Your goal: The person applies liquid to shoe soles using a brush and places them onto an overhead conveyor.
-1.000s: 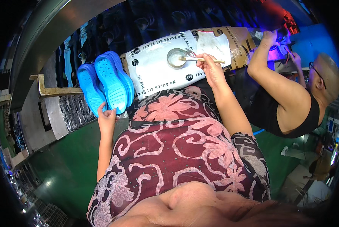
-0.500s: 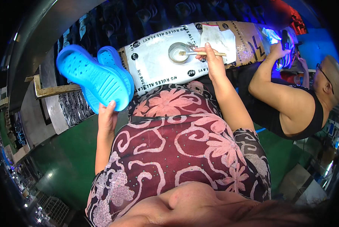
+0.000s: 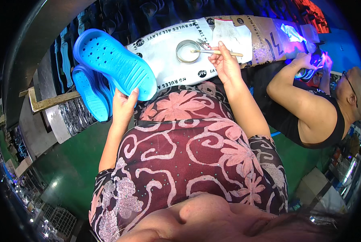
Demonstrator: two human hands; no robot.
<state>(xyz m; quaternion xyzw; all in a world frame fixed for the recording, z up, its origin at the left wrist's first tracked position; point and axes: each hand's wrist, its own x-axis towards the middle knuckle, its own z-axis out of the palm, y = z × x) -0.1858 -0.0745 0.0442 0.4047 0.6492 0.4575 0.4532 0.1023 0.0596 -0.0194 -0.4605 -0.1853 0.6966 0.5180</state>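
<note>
My left hand point(image 3: 124, 107) grips a blue foam shoe sole point(image 3: 118, 64) by its near end, thumb on the upper face. This sole has small holes at the far end and ridges lower down. A second blue sole point(image 3: 89, 94) hangs behind it to the left; how it is held is hidden. A paintbrush point(image 3: 212, 52) with a light wooden handle is pinched in my right hand point(image 3: 226, 66). Its bristles are over or in a round cup point(image 3: 188, 61) of whitish liquid; I cannot tell whether they touch the liquid.
The cup stands on a white printed plastic sheet point(image 3: 160, 68), with a whitish cloth point(image 3: 233, 38) beside it. Brown cardboard point(image 3: 265, 38) covers the bench further right. A co-worker point(image 3: 309, 94) handles something under violet light there. A wooden bar point(image 3: 53, 101) juts out at left.
My left hand has swung the soles, so the front one now lies further right and the second shows at its lower left. The brush stays at the cup.
</note>
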